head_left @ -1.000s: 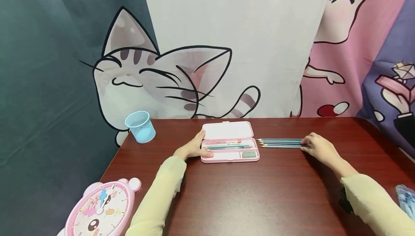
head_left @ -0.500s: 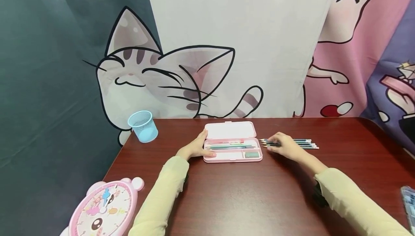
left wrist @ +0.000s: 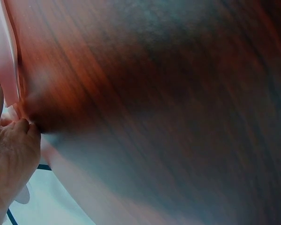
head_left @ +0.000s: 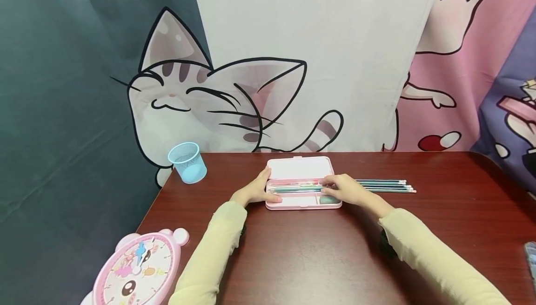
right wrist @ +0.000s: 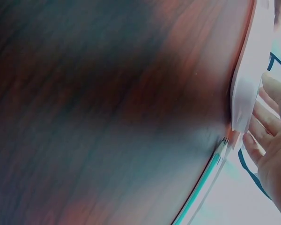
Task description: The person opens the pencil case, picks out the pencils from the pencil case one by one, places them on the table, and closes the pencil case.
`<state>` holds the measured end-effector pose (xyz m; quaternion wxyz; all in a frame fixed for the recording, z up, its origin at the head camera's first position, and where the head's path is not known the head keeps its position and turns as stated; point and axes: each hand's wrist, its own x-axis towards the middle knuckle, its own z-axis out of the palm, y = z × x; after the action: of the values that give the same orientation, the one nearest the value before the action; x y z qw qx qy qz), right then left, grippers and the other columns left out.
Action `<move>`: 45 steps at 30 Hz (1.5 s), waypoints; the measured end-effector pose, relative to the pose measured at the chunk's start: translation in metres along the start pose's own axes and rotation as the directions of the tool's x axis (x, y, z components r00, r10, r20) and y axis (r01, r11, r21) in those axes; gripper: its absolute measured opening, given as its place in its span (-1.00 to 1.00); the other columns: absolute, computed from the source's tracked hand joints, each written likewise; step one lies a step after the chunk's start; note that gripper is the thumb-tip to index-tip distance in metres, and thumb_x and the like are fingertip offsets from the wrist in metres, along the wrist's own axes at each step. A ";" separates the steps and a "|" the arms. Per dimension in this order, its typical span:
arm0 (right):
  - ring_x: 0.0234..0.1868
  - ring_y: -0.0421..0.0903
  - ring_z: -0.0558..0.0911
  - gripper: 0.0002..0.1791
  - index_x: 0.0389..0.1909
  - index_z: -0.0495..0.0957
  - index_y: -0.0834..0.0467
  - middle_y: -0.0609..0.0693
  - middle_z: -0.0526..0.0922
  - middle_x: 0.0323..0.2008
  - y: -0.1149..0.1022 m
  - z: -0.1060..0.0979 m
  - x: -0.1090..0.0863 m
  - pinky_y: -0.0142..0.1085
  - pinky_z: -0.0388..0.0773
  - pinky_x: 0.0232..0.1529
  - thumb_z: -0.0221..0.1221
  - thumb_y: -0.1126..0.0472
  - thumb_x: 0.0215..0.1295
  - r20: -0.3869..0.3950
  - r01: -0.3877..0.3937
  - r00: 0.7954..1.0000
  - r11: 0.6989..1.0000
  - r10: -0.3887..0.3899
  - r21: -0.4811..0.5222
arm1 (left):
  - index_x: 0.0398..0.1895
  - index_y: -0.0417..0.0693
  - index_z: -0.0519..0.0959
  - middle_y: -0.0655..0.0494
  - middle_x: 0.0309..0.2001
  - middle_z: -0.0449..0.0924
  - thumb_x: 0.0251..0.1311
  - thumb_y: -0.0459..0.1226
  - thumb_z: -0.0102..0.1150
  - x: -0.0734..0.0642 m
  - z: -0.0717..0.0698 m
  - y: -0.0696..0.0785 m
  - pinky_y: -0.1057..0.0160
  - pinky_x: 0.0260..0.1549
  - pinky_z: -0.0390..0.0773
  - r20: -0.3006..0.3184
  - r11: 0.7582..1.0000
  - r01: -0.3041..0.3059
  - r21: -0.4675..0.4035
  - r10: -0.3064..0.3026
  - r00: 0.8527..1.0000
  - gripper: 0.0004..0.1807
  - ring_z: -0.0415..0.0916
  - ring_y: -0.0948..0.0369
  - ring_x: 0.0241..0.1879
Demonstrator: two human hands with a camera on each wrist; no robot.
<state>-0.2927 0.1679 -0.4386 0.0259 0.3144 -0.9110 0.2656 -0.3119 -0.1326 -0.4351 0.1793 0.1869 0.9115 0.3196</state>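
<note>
The pink pencil case [head_left: 303,206] lies with its lid [head_left: 299,168] raised back on the table, holding several pencils [head_left: 293,189] and a green eraser [head_left: 329,199]. At the case's left end, my left hand [head_left: 256,190] grips it, thumb over the front tray and fingers by the lid. My right hand [head_left: 346,190] is over the right end, its fingertips reaching in at the pencils; in the right wrist view its fingers [right wrist: 268,119] look loosely bent, and their contact with the pencils is hidden. Several teal pencils [head_left: 387,186] lie on the table right of the case, partly behind that hand.
A blue mesh pen cup [head_left: 188,165] stands at the table's back left corner. The pink clock [head_left: 138,270] is at the front left. A bluish object [head_left: 531,260] shows at the right edge. Behind the table [head_left: 293,258] hangs a printed cloth [head_left: 356,63].
My right hand has moved left, from the far ends of the loose pencils, along them and over to the case's right end. My left hand has stayed at the case.
</note>
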 end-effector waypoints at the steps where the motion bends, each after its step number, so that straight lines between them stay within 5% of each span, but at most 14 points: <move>1: -0.23 -0.07 0.65 -0.74 -0.17 0.59 0.24 0.09 0.70 -0.25 0.000 0.000 0.000 -0.15 0.56 -0.18 0.19 0.18 0.17 0.002 0.004 1.000 1.000 -0.004 0.000 | 0.43 -0.18 -0.27 -0.04 0.47 -0.40 -0.27 0.17 0.39 0.000 0.000 0.001 0.05 0.38 -0.14 0.000 1.000 0.000 0.003 0.000 1.000 0.34 -0.36 0.09 0.45; 8: -0.34 -0.13 0.65 -0.80 -0.28 0.60 0.21 0.02 0.71 -0.38 -0.004 0.000 -0.002 -0.24 0.58 -0.28 0.27 0.22 0.07 -0.035 0.029 0.999 1.000 -0.028 0.009 | 0.42 -0.23 -0.25 -0.07 0.47 -0.38 -0.12 -0.01 0.38 0.000 0.001 0.007 0.07 0.39 -0.14 -0.014 0.999 0.016 0.039 -0.016 1.000 0.22 -0.34 0.08 0.45; 14: -0.46 -0.28 0.47 -0.93 -0.42 0.59 0.18 -0.08 0.62 -0.48 -0.003 -0.001 -0.007 -0.40 0.46 -0.39 0.26 0.26 0.07 -0.068 0.015 0.998 0.998 -0.011 0.056 | 0.43 -0.21 -0.25 -0.06 0.47 -0.37 -0.09 -0.04 0.36 -0.001 0.003 0.010 0.09 0.38 -0.10 -0.023 0.998 0.032 0.052 -0.031 0.999 0.19 -0.32 0.09 0.45; 23: -0.34 -0.21 0.55 -0.92 -0.37 0.61 0.24 0.01 0.62 -0.40 0.013 -0.011 -0.024 -0.30 0.54 -0.29 0.24 0.38 0.07 -0.242 0.045 0.970 0.997 -0.030 0.057 | 0.43 -0.16 -0.26 -0.03 0.47 -0.38 -0.12 -0.03 0.38 -0.003 0.001 0.008 0.09 0.38 -0.11 -0.014 0.998 0.046 0.043 -0.046 0.999 0.22 -0.34 0.11 0.45; 30: -0.41 -0.33 0.44 -0.93 -0.37 0.61 0.22 0.00 0.61 -0.42 0.030 -0.032 -0.049 -0.41 0.44 -0.38 0.23 0.37 0.09 -0.284 -0.062 0.956 0.996 0.076 0.058 | 0.43 -0.16 -0.25 -0.02 0.47 -0.37 -0.11 -0.03 0.38 -0.004 0.000 0.006 0.08 0.38 -0.11 -0.021 0.998 0.054 0.040 -0.053 0.998 0.21 -0.33 0.11 0.45; 37: -0.46 -0.40 0.37 -0.92 -0.37 0.57 0.24 0.01 0.59 -0.45 0.047 -0.053 -0.082 -0.56 0.30 -0.46 0.22 0.40 0.08 -0.339 -0.098 0.935 0.995 0.101 0.026 | 0.44 -0.16 -0.24 -0.01 0.47 -0.36 -0.11 -0.02 0.38 -0.006 0.000 0.008 0.07 0.38 -0.12 -0.017 0.997 0.063 0.037 -0.062 0.998 0.20 -0.33 0.11 0.45; 45: -0.42 -0.48 0.38 -0.91 -0.36 0.55 0.23 0.04 0.61 -0.41 0.072 -0.073 -0.122 -0.66 0.27 -0.42 0.22 0.37 0.09 -0.316 -0.147 0.940 0.989 0.131 -0.026 | 0.43 -0.18 -0.24 -0.04 0.47 -0.35 -0.12 -0.05 0.39 -0.006 0.000 0.012 0.06 0.38 -0.12 -0.022 0.998 0.056 0.020 -0.055 0.998 0.20 -0.32 0.09 0.45</move>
<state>-0.2457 0.3205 -0.4363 0.1593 0.2024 -0.9215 0.2907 -0.3042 -0.1266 -0.4265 0.1763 0.1599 0.9215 0.3069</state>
